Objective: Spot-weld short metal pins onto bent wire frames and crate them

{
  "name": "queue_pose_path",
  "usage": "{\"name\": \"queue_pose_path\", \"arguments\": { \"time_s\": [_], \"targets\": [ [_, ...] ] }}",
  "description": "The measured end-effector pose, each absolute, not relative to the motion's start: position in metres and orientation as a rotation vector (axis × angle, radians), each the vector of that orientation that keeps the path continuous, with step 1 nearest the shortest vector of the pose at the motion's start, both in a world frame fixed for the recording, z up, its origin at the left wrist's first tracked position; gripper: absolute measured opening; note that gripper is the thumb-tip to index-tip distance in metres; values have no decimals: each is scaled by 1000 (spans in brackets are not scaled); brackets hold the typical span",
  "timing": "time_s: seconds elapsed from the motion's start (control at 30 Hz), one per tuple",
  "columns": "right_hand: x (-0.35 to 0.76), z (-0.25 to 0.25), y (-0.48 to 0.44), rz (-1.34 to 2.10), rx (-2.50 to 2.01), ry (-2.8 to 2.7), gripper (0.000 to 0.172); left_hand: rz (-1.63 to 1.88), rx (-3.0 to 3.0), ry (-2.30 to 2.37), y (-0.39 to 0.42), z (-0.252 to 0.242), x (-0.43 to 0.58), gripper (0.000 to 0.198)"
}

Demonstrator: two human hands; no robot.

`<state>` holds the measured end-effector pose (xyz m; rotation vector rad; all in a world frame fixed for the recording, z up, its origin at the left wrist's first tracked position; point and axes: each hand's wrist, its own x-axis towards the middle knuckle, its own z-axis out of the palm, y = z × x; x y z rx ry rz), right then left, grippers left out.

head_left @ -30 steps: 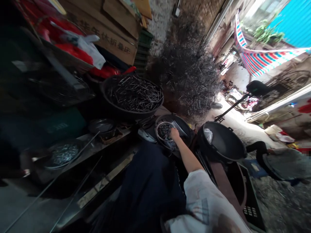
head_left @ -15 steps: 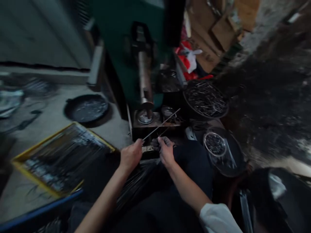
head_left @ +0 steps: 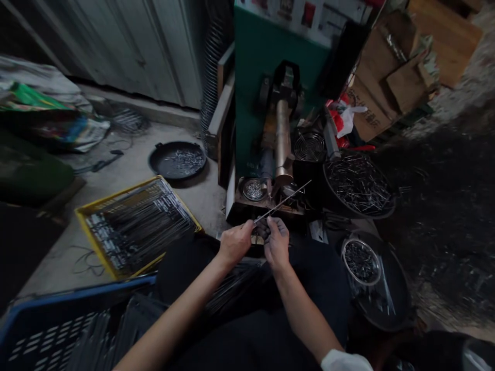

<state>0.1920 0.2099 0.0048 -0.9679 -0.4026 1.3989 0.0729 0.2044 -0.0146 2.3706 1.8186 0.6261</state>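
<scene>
My left hand point(head_left: 235, 241) pinches the near end of a thin metal rod point(head_left: 284, 201) that slants up and right toward the green press machine point(head_left: 284, 129). Touching it on the right, my right hand point(head_left: 276, 242) is closed around small dark pieces I cannot name, its fingertips at the rod's near end. Both hands hover over my dark-clothed lap, just in front of the machine's base, where a small dish of metal bits point(head_left: 254, 189) sits. More rods lie across my lap point(head_left: 232, 283).
A yellow tray of rods point(head_left: 135, 224) lies left on the concrete floor, a blue crate point(head_left: 46, 330) nearer. A black pan point(head_left: 178, 159) sits behind. At right are a basin of nails point(head_left: 358, 183), a round sieve of small parts point(head_left: 361, 260) and cardboard boxes point(head_left: 390, 77).
The view swung left from the basins to the machine. My right hand left the sieve of small parts and joined my left hand at the rod.
</scene>
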Motion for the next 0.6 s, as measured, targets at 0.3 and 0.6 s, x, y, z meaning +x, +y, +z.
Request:
{"name": "queue_pose_path", "arguments": {
  "time_s": [0.3,0.6],
  "targets": [
    [196,12,227,1346,-976,-386,30,695,2386,1815,221,-7,79,20],
    [194,16,236,1339,-953,-421,30,745,2401,1811,231,-5,78,21]
  ]
}}
